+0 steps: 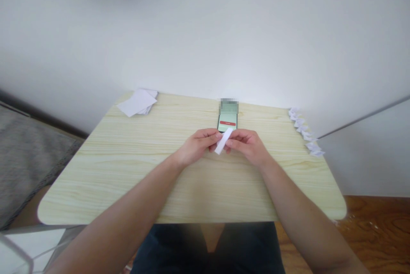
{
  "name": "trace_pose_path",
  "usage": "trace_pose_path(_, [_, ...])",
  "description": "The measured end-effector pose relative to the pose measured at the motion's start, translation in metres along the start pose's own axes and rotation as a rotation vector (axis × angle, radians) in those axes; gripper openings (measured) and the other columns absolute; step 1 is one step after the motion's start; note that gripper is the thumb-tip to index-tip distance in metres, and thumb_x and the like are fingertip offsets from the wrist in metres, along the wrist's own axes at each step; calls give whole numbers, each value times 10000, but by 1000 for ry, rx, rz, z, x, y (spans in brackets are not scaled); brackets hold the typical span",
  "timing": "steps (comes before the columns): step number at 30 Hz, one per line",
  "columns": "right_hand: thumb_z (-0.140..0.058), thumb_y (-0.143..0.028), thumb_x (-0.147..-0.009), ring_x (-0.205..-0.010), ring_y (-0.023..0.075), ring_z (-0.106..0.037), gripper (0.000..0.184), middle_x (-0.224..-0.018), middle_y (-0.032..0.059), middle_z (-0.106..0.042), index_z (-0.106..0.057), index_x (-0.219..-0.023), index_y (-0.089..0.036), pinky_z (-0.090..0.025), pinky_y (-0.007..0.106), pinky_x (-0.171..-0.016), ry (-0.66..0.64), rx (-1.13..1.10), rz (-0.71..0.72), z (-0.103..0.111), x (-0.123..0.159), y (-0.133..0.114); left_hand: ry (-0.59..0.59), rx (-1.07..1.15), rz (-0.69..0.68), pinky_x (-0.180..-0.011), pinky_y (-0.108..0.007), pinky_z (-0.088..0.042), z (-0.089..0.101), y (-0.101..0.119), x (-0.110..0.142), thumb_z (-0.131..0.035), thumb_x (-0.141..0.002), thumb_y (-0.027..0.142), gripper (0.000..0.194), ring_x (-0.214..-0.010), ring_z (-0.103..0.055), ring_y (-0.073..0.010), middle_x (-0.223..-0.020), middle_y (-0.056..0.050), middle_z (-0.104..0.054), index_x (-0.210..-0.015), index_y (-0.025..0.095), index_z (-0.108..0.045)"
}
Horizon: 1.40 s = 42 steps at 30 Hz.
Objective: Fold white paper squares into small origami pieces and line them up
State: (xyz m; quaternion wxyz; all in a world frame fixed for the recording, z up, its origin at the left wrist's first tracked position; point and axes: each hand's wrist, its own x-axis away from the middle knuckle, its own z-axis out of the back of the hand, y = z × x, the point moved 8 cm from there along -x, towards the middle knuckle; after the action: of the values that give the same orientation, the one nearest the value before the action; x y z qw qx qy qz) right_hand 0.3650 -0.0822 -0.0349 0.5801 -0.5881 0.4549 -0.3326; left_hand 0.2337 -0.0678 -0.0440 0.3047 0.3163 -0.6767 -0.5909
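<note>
**While the left hand [198,145] and the right hand [248,145] pinch one paper strip [224,140], one phone [228,123] rests just beyond**

As both hands meet, their thumbs and fingers are nearly closed on the single white strip, which slants between them above the surface [205,192]. The strip's far end overlaps the phone's near edge in view; its screen is lit pale green with one red bar, the top blurred out.

Well to the left of the hands, near the wall [205,30], lies one loose pile of white paper [137,103], its sheets too overlapped to count. Well to the right, about six small folded paper pieces [301,127] run in one row along the edge, crowded enough that the exact number cannot be told.
</note>
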Motion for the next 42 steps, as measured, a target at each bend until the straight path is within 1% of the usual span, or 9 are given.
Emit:
trace_pose_path(3, [-798,-275,-832,-724,147,-705,157,-846,44,-776,-780,-956,-180,-594,293,-692,4,-14,9,0,0,-1,10,-8,-5,-650,-277,-352,0,1,0,-577,-956,439,358,-672,-444,-127,-712,-17,-558,-777,133,-630])
trace_pose_path(8, [-792,-283,-835,-697,146,-705,127,-798,33,-773,-768,-902,-179,-587,288,-674,35,-20,-3,1,-1,-2,-50,-20,-76,-608,-271,-305,-9,7,0,-511,-994,458,398,-639,-392,-114,-759,-28,-602,-844,132,-682])
trace_pose_path(11, [-792,-301,-829,-687,148,-701,143,-781,31,-769,-764,-894,-177,-584,293,-673,45,-3,-15,2,-1,-2,-41,-27,-89,-583,-265,-280,-10,7,0,-513,-995,467,410,-611,-366,-106,-707,-11,-564,-812,134,-666])
trace_pose_path(17, [-780,-331,-830,-671,153,-699,168,-788,38,-768,-764,-885,-173,-584,306,-686,74,50,-57,7,-1,7,1,-14,-84,-621,-261,-361,-9,5,0,-510,-989,500,435,-618,-447,-119,-626,14,-476,-744,153,-601])
trace_pose_path(24, [-765,-303,-818,-665,154,-701,130,-741,23,-757,-752,-816,-173,-579,290,-689,160,95,-100,12,-1,13,45,-245,-99,-764,-290,-434,-8,3,2,-497,-991,503,404,-801,-559,-157,-854,-36,-638,-866,158,-666])
trace_pose_path(29, [-755,-316,-830,-633,144,-687,147,-697,15,-741,-747,-802,-172,-569,276,-662,180,138,-84,14,-1,9,128,-397,-92,-696,-278,-405,0,5,3,-557,-957,497,358,-750,-531,-150,-823,-19,-623,-891,160,-659])
trace_pose_path(35, [-765,-355,-845,-665,147,-695,197,-785,41,-766,-759,-908,-169,-577,291,-679,111,106,-57,11,-1,8,115,-339,-104,-654,-264,-349,2,6,2,-533,-975,454,334,-707,-464,-135,-755,3,-550,-845,162,-628])
trace_pose_path(40, [-777,-381,-843,-679,147,-687,227,-819,46,-767,-758,-927,-171,-577,297,-681,58,90,-40,5,-1,4,18,-171,-61,-628,-262,-321,-2,3,3,-542,-972,457,337,-669,-433,-123,-710,11,-504,-825,158,-592])
trace_pose_path(42, [-780,-368,-845,-698,147,-691,212,-818,42,-765,-756,-926,-173,-579,296,-689,31,57,-29,3,0,1,-28,-95,-23,-624,-261,-328,-6,2,3,-551,-966,457,336,-663,-434,-118,-729,0,-529,-835,151,-597])
